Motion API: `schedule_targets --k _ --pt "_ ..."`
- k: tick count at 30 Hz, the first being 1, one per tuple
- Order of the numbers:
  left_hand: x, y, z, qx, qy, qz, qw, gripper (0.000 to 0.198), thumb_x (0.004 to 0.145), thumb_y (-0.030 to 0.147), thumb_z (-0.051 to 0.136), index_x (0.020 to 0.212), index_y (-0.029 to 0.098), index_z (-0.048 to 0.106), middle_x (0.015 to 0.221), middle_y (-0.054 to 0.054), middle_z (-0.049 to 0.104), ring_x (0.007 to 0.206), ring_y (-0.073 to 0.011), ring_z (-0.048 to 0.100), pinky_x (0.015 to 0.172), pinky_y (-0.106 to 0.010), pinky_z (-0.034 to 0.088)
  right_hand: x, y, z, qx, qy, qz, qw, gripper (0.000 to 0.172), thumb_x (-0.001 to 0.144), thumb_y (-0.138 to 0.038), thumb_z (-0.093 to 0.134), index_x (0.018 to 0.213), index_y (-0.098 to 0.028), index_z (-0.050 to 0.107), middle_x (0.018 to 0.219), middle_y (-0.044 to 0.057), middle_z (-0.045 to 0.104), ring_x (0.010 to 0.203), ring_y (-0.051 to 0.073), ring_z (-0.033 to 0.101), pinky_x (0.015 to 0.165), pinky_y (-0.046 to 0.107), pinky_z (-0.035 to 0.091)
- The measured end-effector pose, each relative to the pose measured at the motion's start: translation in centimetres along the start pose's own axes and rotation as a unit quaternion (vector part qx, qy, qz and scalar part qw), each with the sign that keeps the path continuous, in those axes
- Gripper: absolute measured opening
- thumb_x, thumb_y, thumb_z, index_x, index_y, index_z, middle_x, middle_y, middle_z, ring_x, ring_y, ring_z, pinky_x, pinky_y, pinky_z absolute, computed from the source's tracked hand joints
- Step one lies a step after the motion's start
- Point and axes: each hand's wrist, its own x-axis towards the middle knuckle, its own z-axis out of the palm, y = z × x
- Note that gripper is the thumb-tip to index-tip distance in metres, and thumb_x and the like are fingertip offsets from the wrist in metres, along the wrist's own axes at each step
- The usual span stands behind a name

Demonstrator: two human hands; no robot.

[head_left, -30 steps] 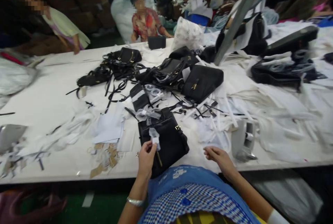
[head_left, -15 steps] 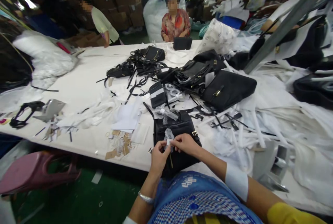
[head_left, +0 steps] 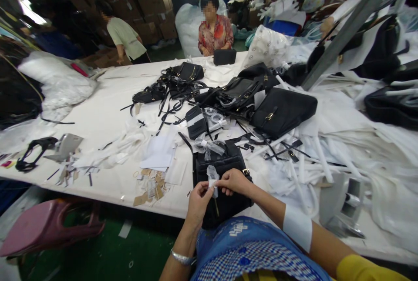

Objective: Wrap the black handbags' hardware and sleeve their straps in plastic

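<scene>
A black handbag (head_left: 222, 172) lies flat at the near edge of the white table (head_left: 98, 120), right in front of me. My left hand (head_left: 200, 202) and my right hand (head_left: 232, 182) meet over it. Both pinch a small piece of clear plastic wrap (head_left: 213, 175) that sits on the bag's metal fitting. More crumpled clear wrap (head_left: 205, 146) rests on the bag's far end.
Several black bags (head_left: 281, 111) and loose straps lie mid-table, with white paper strips (head_left: 313, 155) heaped at right. A grey tool (head_left: 342, 202) sits near my right arm. Paper tags (head_left: 150, 185) lie left of the bag. Two people are at the far side. A pink stool (head_left: 48, 224) stands below left.
My right hand came from the table at right onto the bag and joined my left hand on the plastic wrap. The view swung left.
</scene>
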Motion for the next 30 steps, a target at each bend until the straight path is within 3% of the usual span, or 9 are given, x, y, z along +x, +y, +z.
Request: schedule_targets --k 7,13,17,24,28,30 --pt "-0.6 0.0 0.5 -0.144 -0.035 -0.056 0.987 0.029 0.077 0.037 0.068 0.096 0.015 0.067 0.091 -0.007 0.069 0.086 -0.0177 0.06 0.084 -0.031 0.045 0.6 1.5 0.5 0.097 -0.067 -0.03 0.993 0.045 0.071 -0.055 0.068 0.06 -0.013 0.061 0.046 -0.003 0.056 0.034 0.003 0.042 0.035 0.015 0.028" --pt "-0.7 0.0 0.4 -0.165 -0.012 -0.064 0.984 0.028 0.075 0.036 0.07 0.091 0.015 0.068 0.089 -0.007 0.067 0.086 -0.0169 0.06 0.084 -0.029 0.045 0.5 2.2 1.0 0.113 -0.078 -0.054 0.989 0.044 0.077 -0.054 0.061 0.059 -0.014 0.059 0.05 -0.002 0.058 0.038 0.006 0.046 0.041 0.017 0.033" --pt "-0.3 -0.1 0.0 -0.139 -0.017 -0.054 0.989 0.028 0.077 0.035 0.069 0.094 0.014 0.067 0.088 -0.006 0.068 0.084 -0.016 0.06 0.082 -0.029 0.045 0.3 1.8 1.8 0.066 -0.057 -0.086 0.992 0.039 0.082 -0.047 0.055 0.061 -0.015 0.058 0.052 -0.002 0.059 0.043 0.008 0.05 0.045 0.018 0.039" --pt "-0.3 0.4 0.1 -0.047 -0.01 -0.058 0.997 0.04 0.072 0.039 0.073 0.101 0.014 0.061 0.088 -0.009 0.072 0.084 -0.0193 0.065 0.081 -0.03 0.046 -0.1 0.7 2.4 -0.065 0.026 -0.018 0.997 0.024 0.076 -0.021 0.051 0.053 -0.017 0.055 0.043 -0.002 0.054 0.036 0.01 0.051 0.04 0.019 0.036" --pt "-0.2 0.7 0.0 -0.049 0.039 -0.078 0.995 0.054 0.068 0.04 0.075 0.11 0.015 0.052 0.086 -0.008 0.072 0.081 -0.0196 0.067 0.081 -0.031 0.047 -1.1 0.3 1.5 -0.09 0.052 -0.101 0.99 0.026 0.08 -0.029 0.053 0.058 -0.016 0.062 0.053 0.0 0.06 0.05 0.012 0.056 0.053 0.022 0.041" --pt "0.1 0.5 0.0 -0.036 0.047 -0.076 0.995 0.056 0.068 0.04 0.075 0.112 0.015 0.05 0.086 -0.008 0.072 0.082 -0.0199 0.067 0.082 -0.032 0.047 -1.6 0.2 1.5 -0.017 0.054 -0.105 0.993 0.034 0.083 -0.041 0.052 0.066 -0.016 0.066 0.063 0.002 0.064 0.06 0.014 0.057 0.059 0.023 0.041"
